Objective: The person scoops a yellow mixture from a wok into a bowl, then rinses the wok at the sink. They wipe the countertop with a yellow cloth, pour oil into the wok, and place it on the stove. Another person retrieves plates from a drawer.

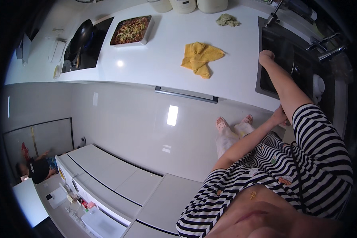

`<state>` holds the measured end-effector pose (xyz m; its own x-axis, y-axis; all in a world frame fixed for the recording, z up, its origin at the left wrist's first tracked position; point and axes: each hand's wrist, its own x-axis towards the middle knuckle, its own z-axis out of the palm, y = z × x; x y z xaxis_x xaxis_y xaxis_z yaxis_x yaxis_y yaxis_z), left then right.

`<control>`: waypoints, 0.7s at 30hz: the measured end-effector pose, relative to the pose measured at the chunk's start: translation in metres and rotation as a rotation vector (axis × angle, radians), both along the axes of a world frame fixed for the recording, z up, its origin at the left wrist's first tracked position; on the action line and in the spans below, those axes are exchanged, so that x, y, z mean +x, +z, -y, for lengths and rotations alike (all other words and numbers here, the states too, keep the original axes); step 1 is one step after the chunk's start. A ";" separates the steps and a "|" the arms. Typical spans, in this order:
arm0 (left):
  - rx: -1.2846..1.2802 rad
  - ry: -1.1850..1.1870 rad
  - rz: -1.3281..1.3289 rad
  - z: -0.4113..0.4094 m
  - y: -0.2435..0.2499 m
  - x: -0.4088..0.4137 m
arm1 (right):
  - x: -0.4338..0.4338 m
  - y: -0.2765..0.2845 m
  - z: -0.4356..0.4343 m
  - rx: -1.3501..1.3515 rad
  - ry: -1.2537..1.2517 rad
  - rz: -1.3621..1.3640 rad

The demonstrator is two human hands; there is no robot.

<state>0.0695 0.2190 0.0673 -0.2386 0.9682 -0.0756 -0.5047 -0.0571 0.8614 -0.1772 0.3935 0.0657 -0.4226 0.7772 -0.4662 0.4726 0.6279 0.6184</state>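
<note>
My right hand [267, 56] is over the left rim of the dark sink [259, 80], its fingers curled. Whether it holds anything is not visible. My left hand [280, 116] is lower, at the counter's front edge below the sink. My right forearm partly covers it, so its grip cannot be made out. Inside the sink, a round-edged vessel [292, 61] shows faintly. A crumpled yellow cloth [200, 58] lies on the white counter [166, 59], left of my right hand. Farther back is a wadded pale green cloth [227, 20].
A rectangular tray of chopped food [131, 30] stands beside the black cooktop [99, 44], which bears a dark pan [82, 33]. Tubs [183, 6] line the back. A faucet [331, 53] and white dishware [317, 85] are at the sink. Another person [38, 169] is at far left.
</note>
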 end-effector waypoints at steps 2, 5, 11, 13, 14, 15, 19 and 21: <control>0.007 -0.019 0.015 -0.008 -0.001 0.015 | 0.008 0.018 -0.004 0.001 0.008 -0.004; 0.043 -0.019 0.041 -0.007 0.010 0.020 | 0.004 0.049 -0.002 -0.033 0.115 0.046; -0.272 -0.200 0.306 0.035 0.024 -0.070 | -0.051 0.113 0.091 -0.120 0.609 -0.302; -0.304 -0.220 0.264 0.053 0.021 -0.119 | -0.047 0.137 0.137 -0.284 0.805 -0.670; -0.247 -0.149 0.238 0.059 0.021 -0.143 | -0.038 0.149 0.156 -0.288 0.893 -0.875; -0.230 -0.150 0.277 0.068 0.019 -0.165 | -0.019 0.161 0.171 -0.429 0.900 -1.040; -0.386 -0.322 0.283 0.088 0.016 -0.240 | 0.074 0.194 0.166 -0.304 0.739 -1.122; -0.438 -0.342 0.341 0.093 0.013 -0.267 | 0.118 0.194 0.142 -0.251 0.281 -1.198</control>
<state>-0.1973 0.1265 0.0805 0.1847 0.8474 -0.4977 -0.6811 0.4755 0.5568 -0.0595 0.2515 0.2593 -0.8184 0.5378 0.2024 0.4856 0.8356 -0.2569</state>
